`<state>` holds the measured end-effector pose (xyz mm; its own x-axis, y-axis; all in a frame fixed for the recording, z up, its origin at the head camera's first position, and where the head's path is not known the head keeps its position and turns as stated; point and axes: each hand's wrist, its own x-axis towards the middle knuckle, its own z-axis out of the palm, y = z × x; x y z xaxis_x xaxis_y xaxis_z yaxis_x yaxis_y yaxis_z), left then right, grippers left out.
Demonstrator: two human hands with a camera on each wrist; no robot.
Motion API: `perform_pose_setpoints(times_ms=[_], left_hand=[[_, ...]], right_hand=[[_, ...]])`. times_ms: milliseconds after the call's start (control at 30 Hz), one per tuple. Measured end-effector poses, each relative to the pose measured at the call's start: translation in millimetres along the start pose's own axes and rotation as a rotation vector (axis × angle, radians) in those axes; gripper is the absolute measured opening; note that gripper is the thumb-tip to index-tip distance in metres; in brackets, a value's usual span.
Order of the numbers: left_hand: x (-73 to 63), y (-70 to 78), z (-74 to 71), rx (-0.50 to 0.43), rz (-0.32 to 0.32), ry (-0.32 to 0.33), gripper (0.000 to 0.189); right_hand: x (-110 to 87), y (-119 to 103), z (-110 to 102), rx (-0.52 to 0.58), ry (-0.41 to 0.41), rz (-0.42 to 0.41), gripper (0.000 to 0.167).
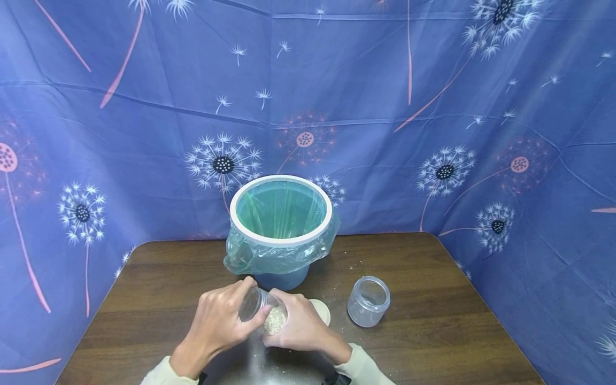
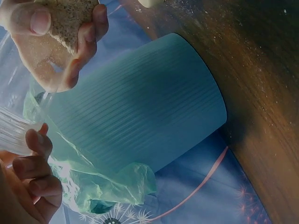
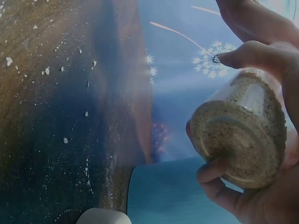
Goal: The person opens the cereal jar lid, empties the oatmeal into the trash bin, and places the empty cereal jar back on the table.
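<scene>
Over the bench (image 1: 428, 326), just before the bin (image 1: 284, 242), the left hand (image 1: 223, 310) grips the clear end of a tilted jar (image 3: 240, 137), the right hand (image 1: 304, 323) its end with grain (image 1: 275, 322) — probably to steady it. A second jar (image 1: 368, 305) stands apart, seemingly kept aside — a pale disc (image 1: 322, 312) lies nearer.

The right grip (image 1: 304, 327) holds a smooth, glossy, clear jar (image 3: 250, 100) of rough, matt flakes (image 1: 275, 321). Beyond the grip, a ribbed, plastic-looking bin (image 2: 140, 102) wears a crinkled, shiny plastic liner (image 1: 269, 259); below the grip, the wood-grained tabletop (image 1: 447, 321) shines faintly; farthest from the grip hangs creased, matt cloth (image 1: 351, 69).
</scene>
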<state>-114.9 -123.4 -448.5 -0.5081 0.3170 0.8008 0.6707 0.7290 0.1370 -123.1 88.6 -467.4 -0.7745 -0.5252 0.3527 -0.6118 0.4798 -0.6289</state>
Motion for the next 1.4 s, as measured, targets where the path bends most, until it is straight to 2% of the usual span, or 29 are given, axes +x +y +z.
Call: perform_pose_setpoints(times_ms=[167, 333, 467, 700, 867, 967, 1133, 1400], left_hand=[[-1.0, -2.6, -2.3, -0.031, 0.026, -0.011, 0.046], [-1.9, -5.8, -4.5, -0.055, 0.083, -0.013, 0.051], [-0.4, -7.8, -6.3, -0.064, 0.148, -0.006, 0.055], [8.1, -9.9, -7.9, -0.108, 0.286, 0.039, 0.057], [13.1, -10.3, -7.2, -0.145, 0.385, 0.076, 0.056], [15.0, -9.9, -7.2, -0.159, 0.421, 0.085, 0.056], [16.2, -9.0, -7.1, -0.167, 0.431, 0.089, 0.052], [15.7, -8.1, -5.0, -0.164, 0.401, 0.093, 0.048]], right_hand=[[0.8, 2, -2, 0.061, -0.044, -0.012, 0.046], [2.9, 5, -5, 0.198, -0.138, -0.036, 0.056], [5.2, 6, -10, 0.291, -0.232, -0.042, 0.06], [10.8, 8, -18, 0.331, -0.374, -0.126, 0.051], [16.3, 9, -23, 0.386, -0.497, -0.128, 0.052], [19.1, 10, -25, 0.402, -0.55, -0.143, 0.051], [21.4, 11, -25, 0.458, -0.597, -0.142, 0.05], [20.5, 12, -21, 0.476, -0.589, -0.146, 0.049]])
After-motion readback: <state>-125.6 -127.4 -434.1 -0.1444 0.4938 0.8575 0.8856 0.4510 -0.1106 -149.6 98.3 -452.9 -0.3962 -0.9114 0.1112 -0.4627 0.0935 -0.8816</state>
